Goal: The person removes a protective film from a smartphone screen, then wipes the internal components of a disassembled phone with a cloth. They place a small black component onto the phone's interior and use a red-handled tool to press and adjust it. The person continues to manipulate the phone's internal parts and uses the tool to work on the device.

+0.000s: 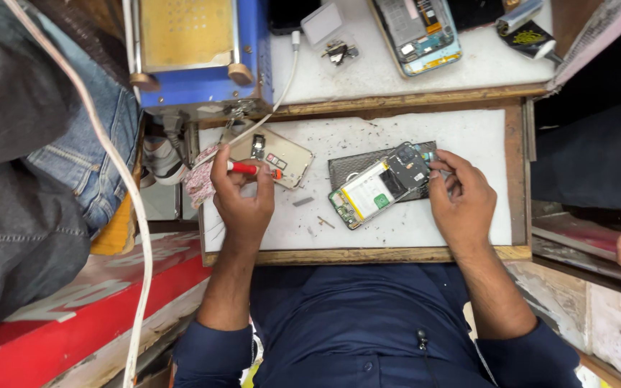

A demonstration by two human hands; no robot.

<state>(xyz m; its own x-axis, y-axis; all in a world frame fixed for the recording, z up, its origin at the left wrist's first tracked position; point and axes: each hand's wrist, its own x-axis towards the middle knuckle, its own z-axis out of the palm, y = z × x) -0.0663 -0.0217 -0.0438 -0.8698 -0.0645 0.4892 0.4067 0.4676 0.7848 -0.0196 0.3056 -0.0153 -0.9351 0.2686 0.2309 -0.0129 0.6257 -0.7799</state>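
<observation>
The left hand (241,192) gripped a red screwdriver (251,169) beside a gold cover (276,152); the right hand's (460,195) fingers pinched the opened phone's (376,188) top edge on the table (461,136). Loose screws (323,223) lay nearby, easily swept off by a wrist.

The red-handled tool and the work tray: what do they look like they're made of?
The red-handled tool in the left hand looks like glossy red plastic; its orange tip's material is unclear. The work tray seems to be bare, worn wood at the rim, with a white, scuffed, speckled surface, possibly laminate or a mat.
</observation>
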